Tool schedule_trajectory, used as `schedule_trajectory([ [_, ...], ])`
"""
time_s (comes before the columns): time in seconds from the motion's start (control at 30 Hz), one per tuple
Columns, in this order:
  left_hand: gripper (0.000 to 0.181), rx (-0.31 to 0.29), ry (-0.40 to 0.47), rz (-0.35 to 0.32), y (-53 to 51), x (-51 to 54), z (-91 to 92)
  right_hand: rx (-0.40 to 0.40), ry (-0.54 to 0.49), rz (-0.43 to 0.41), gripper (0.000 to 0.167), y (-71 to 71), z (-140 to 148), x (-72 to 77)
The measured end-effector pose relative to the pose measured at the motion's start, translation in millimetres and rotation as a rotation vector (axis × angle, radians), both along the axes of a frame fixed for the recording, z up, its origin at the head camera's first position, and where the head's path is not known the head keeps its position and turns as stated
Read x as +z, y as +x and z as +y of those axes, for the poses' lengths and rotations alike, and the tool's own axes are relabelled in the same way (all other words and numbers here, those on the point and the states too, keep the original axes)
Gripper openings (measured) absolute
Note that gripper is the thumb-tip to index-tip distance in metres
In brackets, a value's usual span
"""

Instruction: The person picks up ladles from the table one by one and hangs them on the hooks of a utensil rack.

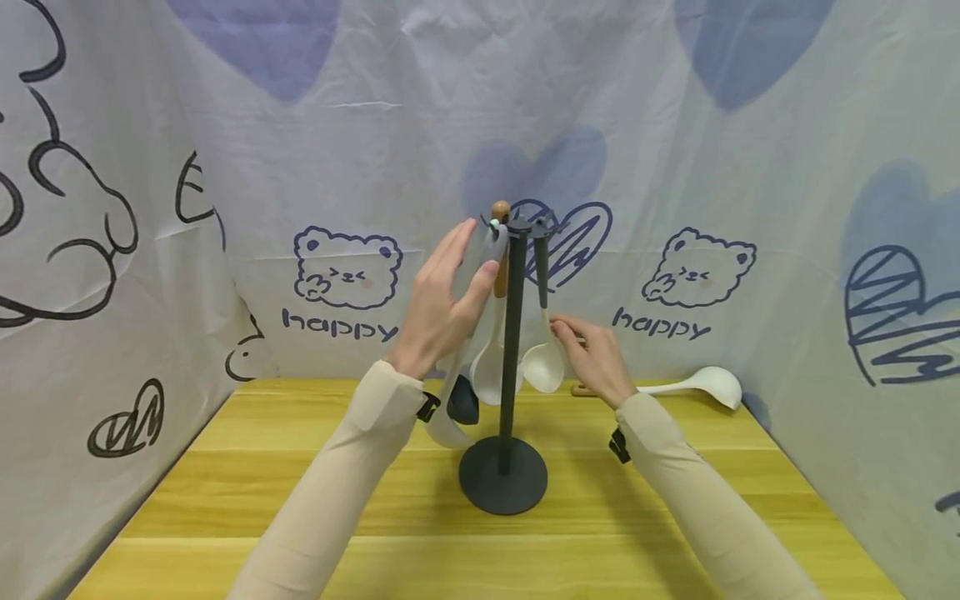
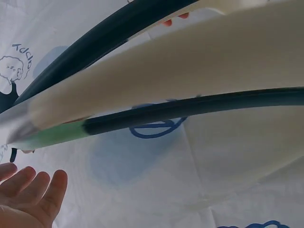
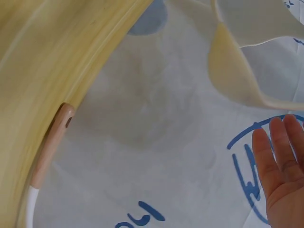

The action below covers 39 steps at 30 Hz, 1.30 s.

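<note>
A black utensil stand [image 1: 510, 350] with a round base rises from the table. From its top hang several kitchen utensils. My left hand [image 1: 442, 304], fingers extended and thumb spread, is beside a pale grey handle [image 1: 489, 250] at the upper left. In the left wrist view its fingertips look apart from the handles. My right hand [image 1: 592, 354] is at the neck of a white ladle [image 1: 543, 368] with a dark handle. Its fingers look straight in the right wrist view; contact is unclear. A white utensil with a wooden handle [image 1: 500, 279] hangs behind the post.
Another white ladle [image 1: 712, 385] with a wooden handle lies at the table's back right. A dark utensil head [image 1: 462, 402] and a curved white one [image 1: 447, 430] hang low on the left. A printed cloth [image 1: 450, 108] stands behind the wooden table [image 1: 300, 467].
</note>
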<state>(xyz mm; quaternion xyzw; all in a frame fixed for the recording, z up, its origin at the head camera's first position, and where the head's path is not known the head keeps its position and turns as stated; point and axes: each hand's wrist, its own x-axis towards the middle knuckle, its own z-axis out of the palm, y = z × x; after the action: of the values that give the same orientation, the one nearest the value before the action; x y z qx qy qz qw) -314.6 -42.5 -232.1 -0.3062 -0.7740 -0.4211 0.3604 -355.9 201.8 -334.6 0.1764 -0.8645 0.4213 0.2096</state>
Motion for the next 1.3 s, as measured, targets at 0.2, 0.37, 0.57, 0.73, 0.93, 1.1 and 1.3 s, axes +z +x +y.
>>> schedule_trajectory([
  [0.2, 0.061, -0.012, 0.012, -0.015, 5.2, -14.8, -5.5, -0.011, 0.012, -0.010, 0.039, -3.6, 10.7, -6.9],
  [0.37, 0.056, -0.011, 0.013, -0.046, 12.4, -27.7, -8.7, -0.047, 0.054, -0.005, 0.035, -8.6, 19.7, -14.1],
  [0.57, 0.053, -0.026, 0.043, -0.073, 20.8, -43.8, -15.1, -0.094, 0.155, -0.100, 0.035, -15.0, 36.4, -29.8],
  [0.73, 0.051, -0.032, 0.084, -0.078, 29.1, -55.5, -22.3, -0.156, 0.242, -0.226, 0.040, -22.7, 59.0, -46.0],
  [0.93, 0.048, 0.003, 0.092, -0.119, 35.6, -73.7, -30.7, -0.218, 0.364, -0.264, 0.040, -29.8, 84.3, -61.9],
  [1.1, 0.046, 0.030, 0.085, -0.161, 36.1, -92.0, -35.0, -0.234, 0.454, -0.247, 0.037, -29.6, 100.8, -69.8],
  [1.3, 0.045, 0.029, 0.115, -0.206, 34.7, -106.6, -40.3, -0.245, 0.515, -0.271, 0.035, -28.9, 115.4, -73.6],
])
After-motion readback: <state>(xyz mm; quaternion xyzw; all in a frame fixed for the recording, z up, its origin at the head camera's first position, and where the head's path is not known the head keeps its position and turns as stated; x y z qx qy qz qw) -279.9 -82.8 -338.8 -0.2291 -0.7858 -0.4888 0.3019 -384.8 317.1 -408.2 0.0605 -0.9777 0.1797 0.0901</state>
